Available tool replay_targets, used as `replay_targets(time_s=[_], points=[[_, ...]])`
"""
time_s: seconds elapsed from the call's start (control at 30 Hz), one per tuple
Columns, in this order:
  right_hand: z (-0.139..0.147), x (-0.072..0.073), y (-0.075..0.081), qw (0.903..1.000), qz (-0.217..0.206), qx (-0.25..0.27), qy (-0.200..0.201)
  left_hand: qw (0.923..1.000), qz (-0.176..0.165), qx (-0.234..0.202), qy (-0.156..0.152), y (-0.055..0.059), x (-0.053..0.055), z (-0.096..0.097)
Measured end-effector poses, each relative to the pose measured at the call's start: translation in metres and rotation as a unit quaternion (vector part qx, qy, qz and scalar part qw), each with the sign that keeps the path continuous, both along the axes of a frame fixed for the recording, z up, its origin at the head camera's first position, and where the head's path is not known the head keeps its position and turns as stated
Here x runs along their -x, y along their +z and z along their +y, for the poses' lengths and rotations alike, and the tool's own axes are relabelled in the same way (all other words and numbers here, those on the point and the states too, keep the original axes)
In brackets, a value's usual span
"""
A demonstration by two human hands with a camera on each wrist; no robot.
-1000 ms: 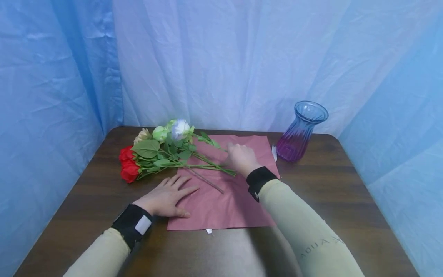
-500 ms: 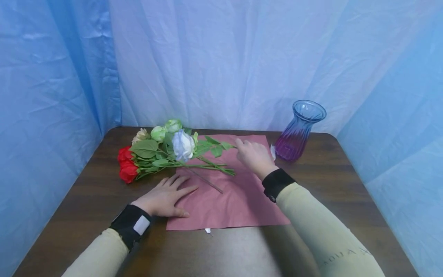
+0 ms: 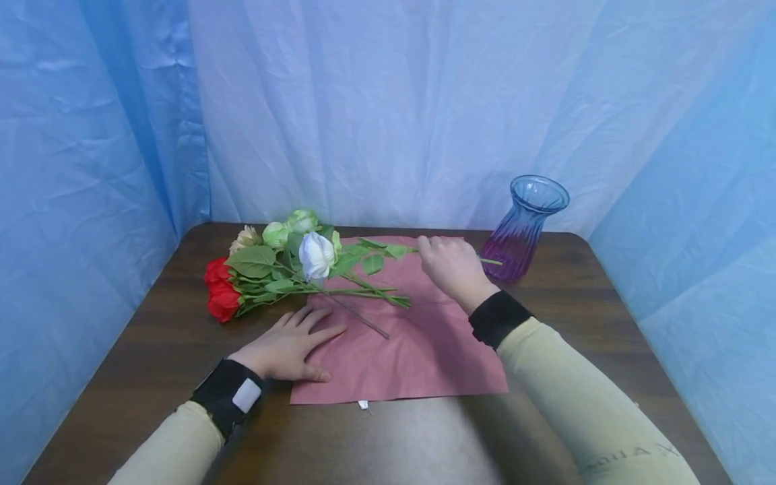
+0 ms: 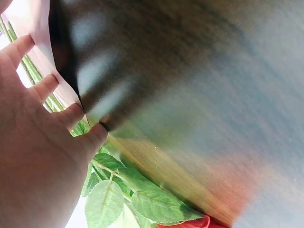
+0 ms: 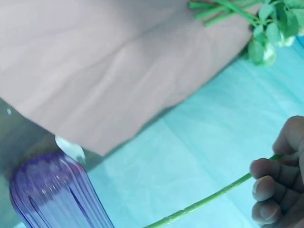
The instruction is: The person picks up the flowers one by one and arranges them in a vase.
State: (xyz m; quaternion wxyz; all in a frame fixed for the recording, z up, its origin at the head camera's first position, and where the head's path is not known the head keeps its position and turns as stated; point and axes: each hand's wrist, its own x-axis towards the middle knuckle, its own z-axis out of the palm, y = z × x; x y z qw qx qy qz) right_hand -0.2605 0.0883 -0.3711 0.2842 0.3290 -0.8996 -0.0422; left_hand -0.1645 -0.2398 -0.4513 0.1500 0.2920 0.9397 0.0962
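My right hand (image 3: 453, 271) pinches the green stem (image 5: 209, 198) of a pale blue-white artificial rose (image 3: 316, 256) above the pink wrapping sheet (image 3: 424, 367). Its bloom points left, and the stem's end sticks out past the hand, overlapping the vase (image 3: 526, 225) in the head view. With fingers spread, my left hand (image 3: 286, 349) rests across the sheet's left edge. Beyond it lies a bunch of artificial flowers: red roses (image 3: 221, 289), pale green blooms (image 3: 301, 221) and a beige flower (image 3: 245, 238). Their stems (image 3: 378, 294) run right onto the sheet.
The blue-to-purple glass vase stands at the back right of the dark wooden table (image 3: 582, 316). A small white tag (image 3: 364, 405) shows at the sheet's front edge. Blue-white curtains (image 3: 388, 121) surround the table's back and sides.
My right hand has drawn the blue-white rose away from the bunch toward the right, near the vase. Its bloom swung forward, over the other stems. The left hand has stayed in place.
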Motion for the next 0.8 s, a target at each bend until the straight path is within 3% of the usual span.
replay_targets(time_s=[0.27,0.8], points=[[0.001,0.003,0.03,0.9997,0.022,-0.005,0.004,0.9998,0.019,0.001,-0.008,-0.002,0.0,0.0],[0.008,0.012,0.077,0.9976,0.067,0.003,0.012,0.9999,0.012,0.001,-0.001,-0.001,-0.001,0.001]])
